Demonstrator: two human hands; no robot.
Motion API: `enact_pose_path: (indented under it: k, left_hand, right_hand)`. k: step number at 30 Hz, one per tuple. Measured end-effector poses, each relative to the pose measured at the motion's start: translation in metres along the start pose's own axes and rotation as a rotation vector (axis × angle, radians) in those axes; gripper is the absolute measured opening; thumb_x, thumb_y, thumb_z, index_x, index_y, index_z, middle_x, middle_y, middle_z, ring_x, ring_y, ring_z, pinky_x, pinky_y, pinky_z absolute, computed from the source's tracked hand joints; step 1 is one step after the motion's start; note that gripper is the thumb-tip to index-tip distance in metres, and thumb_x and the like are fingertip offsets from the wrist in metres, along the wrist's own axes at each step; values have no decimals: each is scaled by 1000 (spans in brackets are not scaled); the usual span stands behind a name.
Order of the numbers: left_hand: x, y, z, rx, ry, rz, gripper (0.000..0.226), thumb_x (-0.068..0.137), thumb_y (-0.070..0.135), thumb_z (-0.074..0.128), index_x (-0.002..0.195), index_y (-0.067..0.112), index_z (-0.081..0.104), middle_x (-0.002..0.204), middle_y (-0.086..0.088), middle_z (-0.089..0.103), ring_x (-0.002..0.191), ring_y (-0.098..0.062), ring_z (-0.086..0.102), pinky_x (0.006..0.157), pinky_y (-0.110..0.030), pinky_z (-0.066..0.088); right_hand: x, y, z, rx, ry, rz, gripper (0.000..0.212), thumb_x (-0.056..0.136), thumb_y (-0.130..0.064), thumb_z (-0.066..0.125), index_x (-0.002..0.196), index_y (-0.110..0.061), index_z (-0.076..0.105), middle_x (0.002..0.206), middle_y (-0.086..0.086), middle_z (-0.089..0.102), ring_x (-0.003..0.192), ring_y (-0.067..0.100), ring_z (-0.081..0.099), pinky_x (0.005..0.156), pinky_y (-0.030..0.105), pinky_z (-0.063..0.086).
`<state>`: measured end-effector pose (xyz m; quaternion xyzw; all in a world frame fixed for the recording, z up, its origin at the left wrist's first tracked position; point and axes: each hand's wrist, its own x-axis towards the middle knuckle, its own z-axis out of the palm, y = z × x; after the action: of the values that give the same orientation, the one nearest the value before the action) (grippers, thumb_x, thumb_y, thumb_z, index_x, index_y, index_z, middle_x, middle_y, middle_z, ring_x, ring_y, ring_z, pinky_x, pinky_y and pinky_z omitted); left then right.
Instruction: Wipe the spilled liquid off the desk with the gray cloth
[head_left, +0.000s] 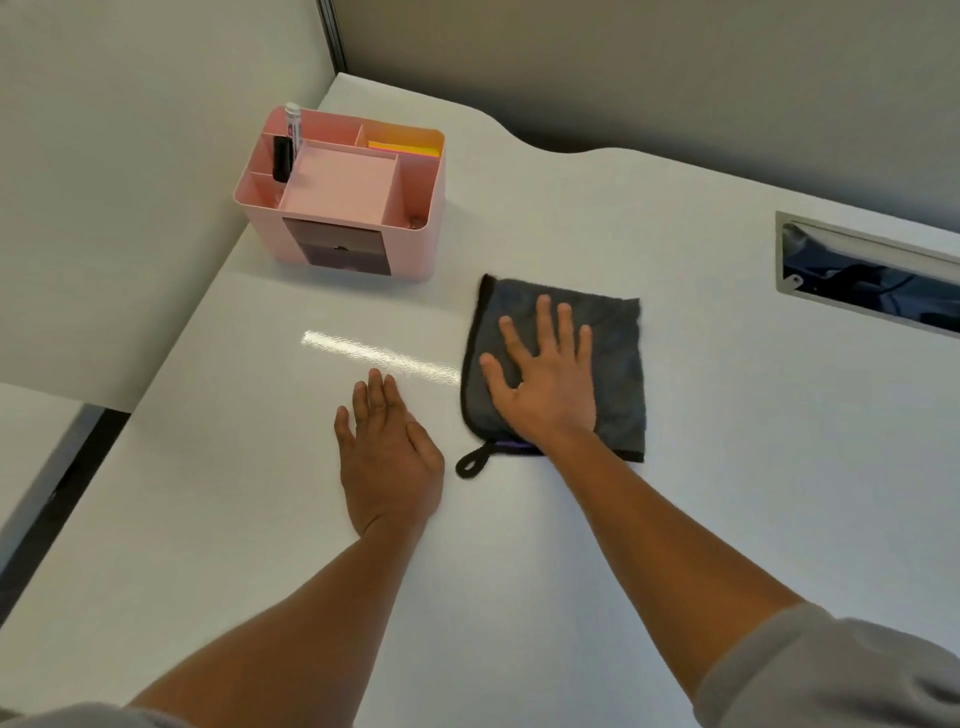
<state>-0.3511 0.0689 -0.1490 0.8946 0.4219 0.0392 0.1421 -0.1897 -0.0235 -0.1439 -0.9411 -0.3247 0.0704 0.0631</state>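
Left hand (387, 452) flat on desk (727, 467); right hand (545, 379) spread, pressing gray cloth (618, 364).

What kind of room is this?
Probably an office cubicle: a white desk with partition walls around it, a pink organizer holding markers and sticky notes, and a cable slot.
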Motion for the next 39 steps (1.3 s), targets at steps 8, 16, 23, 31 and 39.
enact_pose_path:
  k: [8, 16, 23, 31, 39]
  left_hand:
    - [1, -2, -1, -10, -12, 11, 58, 97, 25, 17, 152, 6, 22, 161, -6, 18, 149, -19, 13, 122, -39, 5]
    - [0, -3, 0, -35, 11, 18, 57, 98, 23, 17, 151, 5, 26, 160, -5, 20, 149, -19, 15, 122, -40, 8]
    - [1, 0, 3, -14, 6, 4, 58, 96, 23, 18, 152, 5, 22, 161, -6, 18, 149, -21, 13, 121, -42, 8]
    - [1, 1, 2, 4, -15, 2, 59, 96, 24, 16, 153, 6, 18, 161, -6, 14, 150, -20, 10, 122, -41, 5]
    - [1, 1, 1, -27, 32, 10, 58, 96, 24, 17, 150, 5, 27, 159, -7, 23, 148, -19, 16, 122, -42, 10]
  right_hand:
    - [29, 58, -6, 0, -45, -513, 58, 95, -69, 36, 146, -42, 45, 167, -2, 18, 156, 21, 9, 126, 45, 4]
    - [69, 150, -35, 3, 42, 390, 75, 91, -77, 19, 155, -39, 27, 169, 0, 7, 156, 24, 3, 125, 50, 0]
    - [108, 122, -35, 130, 100, 799, 76, 94, -71, 15, 160, -32, 17, 168, 15, -4, 154, 38, -7, 122, 59, -7]
    - [148, 54, -26, -6, 43, 241, 74, 95, -73, 13, 158, -35, 20, 168, 14, 1, 155, 37, -2, 123, 56, -3]
    - [185, 75, -37, -124, -111, -502, 81, 89, -83, 9, 154, -39, 29, 169, -1, 5, 156, 22, 0, 125, 49, 1]
